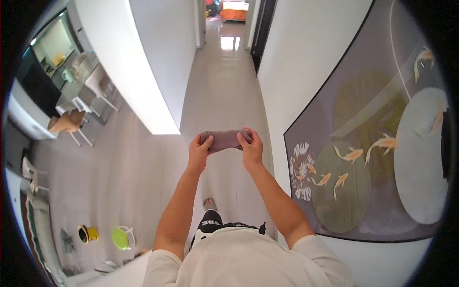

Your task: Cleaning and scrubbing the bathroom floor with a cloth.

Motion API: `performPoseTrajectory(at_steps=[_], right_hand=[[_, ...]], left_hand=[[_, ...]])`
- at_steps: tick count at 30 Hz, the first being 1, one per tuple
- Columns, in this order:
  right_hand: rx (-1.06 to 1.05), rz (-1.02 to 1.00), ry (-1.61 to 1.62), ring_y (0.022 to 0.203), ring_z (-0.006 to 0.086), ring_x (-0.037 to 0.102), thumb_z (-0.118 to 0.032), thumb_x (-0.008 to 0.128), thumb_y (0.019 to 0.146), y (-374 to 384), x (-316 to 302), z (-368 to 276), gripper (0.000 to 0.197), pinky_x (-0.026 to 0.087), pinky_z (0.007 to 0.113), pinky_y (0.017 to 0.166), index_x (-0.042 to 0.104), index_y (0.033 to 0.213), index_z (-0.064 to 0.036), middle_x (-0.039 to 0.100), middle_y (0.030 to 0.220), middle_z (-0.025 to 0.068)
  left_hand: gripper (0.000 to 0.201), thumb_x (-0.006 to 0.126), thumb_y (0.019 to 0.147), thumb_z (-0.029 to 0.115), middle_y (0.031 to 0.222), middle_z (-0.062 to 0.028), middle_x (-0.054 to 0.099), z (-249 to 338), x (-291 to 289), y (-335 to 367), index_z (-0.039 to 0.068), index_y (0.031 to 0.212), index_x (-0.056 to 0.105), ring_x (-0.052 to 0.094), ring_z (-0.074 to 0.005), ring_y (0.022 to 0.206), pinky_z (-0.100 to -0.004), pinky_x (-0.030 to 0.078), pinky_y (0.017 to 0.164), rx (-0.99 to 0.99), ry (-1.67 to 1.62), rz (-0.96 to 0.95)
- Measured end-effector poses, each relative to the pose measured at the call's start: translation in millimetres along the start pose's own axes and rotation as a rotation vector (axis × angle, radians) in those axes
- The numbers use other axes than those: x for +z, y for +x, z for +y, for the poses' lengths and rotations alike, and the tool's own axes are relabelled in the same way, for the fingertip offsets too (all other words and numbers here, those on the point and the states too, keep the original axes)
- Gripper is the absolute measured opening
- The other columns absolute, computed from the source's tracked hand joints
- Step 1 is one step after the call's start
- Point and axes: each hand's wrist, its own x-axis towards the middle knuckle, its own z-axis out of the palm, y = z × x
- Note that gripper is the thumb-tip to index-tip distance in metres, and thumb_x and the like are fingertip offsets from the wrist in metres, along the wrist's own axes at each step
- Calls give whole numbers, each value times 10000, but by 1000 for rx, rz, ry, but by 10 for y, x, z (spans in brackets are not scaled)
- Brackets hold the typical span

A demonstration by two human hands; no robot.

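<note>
A mauve piece of folded or rolled cloth point(224, 139) is stretched level between my two hands, out in front of my body. My left hand point(199, 149) grips its left end, thumb on top and fingers behind. At the right end my right hand point(251, 146) pinches it the same way. Both forearms reach forward over the floor. What kind of cloth article it is, I cannot make out.
A white wall corner point(165, 125) juts out ahead on the left, beside a hallway floor point(215, 86). On the right wall hangs a large fish picture point(349, 191). A table point(76, 91) with chairs stands far left; a green stool point(120, 237) and yellow container point(88, 234) stand lower left.
</note>
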Motion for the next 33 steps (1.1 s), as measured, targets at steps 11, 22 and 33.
performPoseTrajectory(at_steps=[11,22,33], right_hand=[[-62,138,11,1047,155,650,-136,737,974,2676,226,19,377,598,327,894,602,1313,-41,654,1188,64],[89,123,72,1028,130,621,-114,735,975,5702,757,10,344,556,297,910,625,1291,-37,645,1162,38],[25,236,2,1030,129,612,-150,775,951,8501,1089,-162,399,533,284,919,631,1312,-60,633,1170,48]], left_hand=[[331,682,1002,158,1159,-102,672,133,606,3086,-15,1268,587,671,-200,1048,-357,595,859,-84,128,-169],[338,711,983,188,1182,-93,655,536,1185,5828,-7,1236,601,647,-179,1028,-341,551,843,-95,141,-51],[317,700,990,174,1156,-87,671,704,1901,8852,-18,1229,616,650,-178,1036,-348,560,878,-137,92,-217]])
